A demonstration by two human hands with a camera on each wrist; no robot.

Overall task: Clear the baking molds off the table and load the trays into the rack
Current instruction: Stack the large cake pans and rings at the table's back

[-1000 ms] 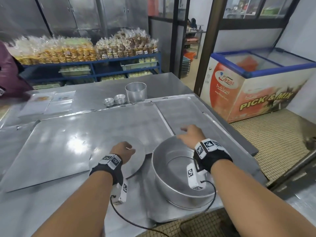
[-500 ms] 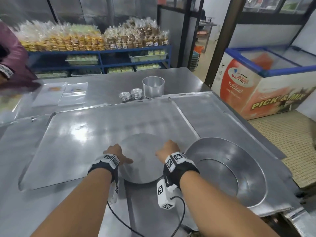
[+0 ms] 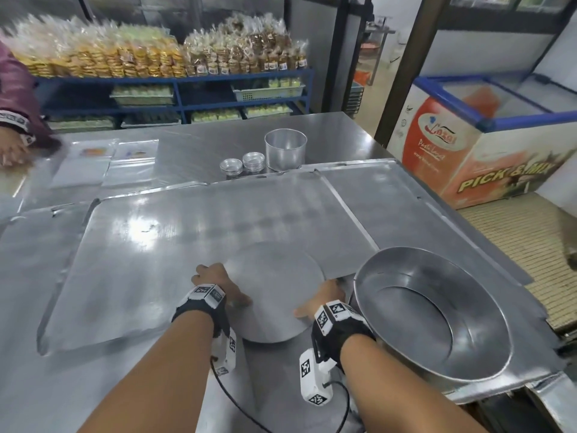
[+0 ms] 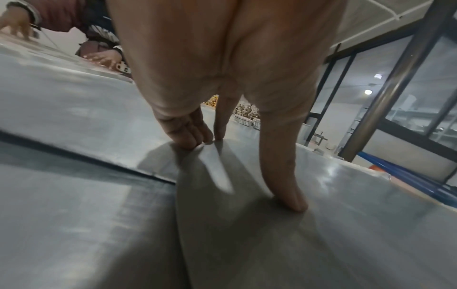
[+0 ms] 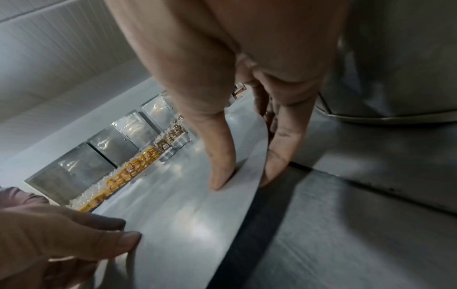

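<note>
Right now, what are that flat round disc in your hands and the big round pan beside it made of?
The flat round disc looks like thin, matte grey sheet metal, perhaps aluminium: dull sheen, thin edge. The big round pan seems similar metal, shinier, with reflections on its wall.

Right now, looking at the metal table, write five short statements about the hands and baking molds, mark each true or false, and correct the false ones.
1. Both hands grip the flat round metal disc, left hand and right hand on opposite edges. True.
2. The large round metal ring pan sits left of the disc. False: it sits right of it.
3. The right hand's thumb lies on top of the disc. True.
4. The tall metal cylinder mold lies tipped over. False: it stands upright.
5. The two stacks of small fluted metal cups are inside the ring pan. False: they stand beside the cylinder.
</note>
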